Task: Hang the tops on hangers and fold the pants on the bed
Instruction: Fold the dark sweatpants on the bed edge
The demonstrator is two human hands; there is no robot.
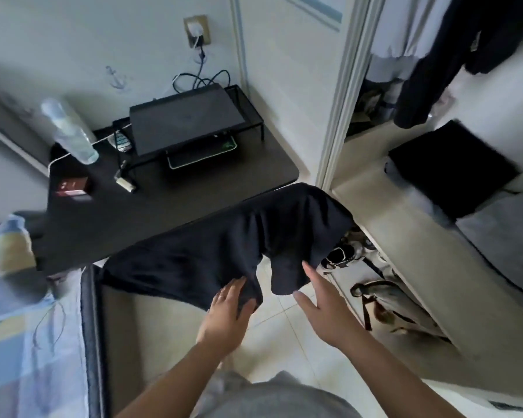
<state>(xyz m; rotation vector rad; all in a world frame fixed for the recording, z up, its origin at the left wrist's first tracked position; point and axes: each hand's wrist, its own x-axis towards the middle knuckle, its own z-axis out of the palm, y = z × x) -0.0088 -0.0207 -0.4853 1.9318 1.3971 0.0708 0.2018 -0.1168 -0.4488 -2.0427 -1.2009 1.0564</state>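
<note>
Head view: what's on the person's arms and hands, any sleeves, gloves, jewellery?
Both forearms are bare: no sleeves, gloves or wristbands in view. The left hand wears a thin pale ring on one finger; the right hand shows none.

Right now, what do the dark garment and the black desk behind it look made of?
Dark garment: soft knit or jersey fabric with a matte finish, judging by its limp folds and lack of sheen. The exact fibre is unclear. Desk: hard, smooth board in matte black, probably laminate, given its flat top and rounded corner.
</note>
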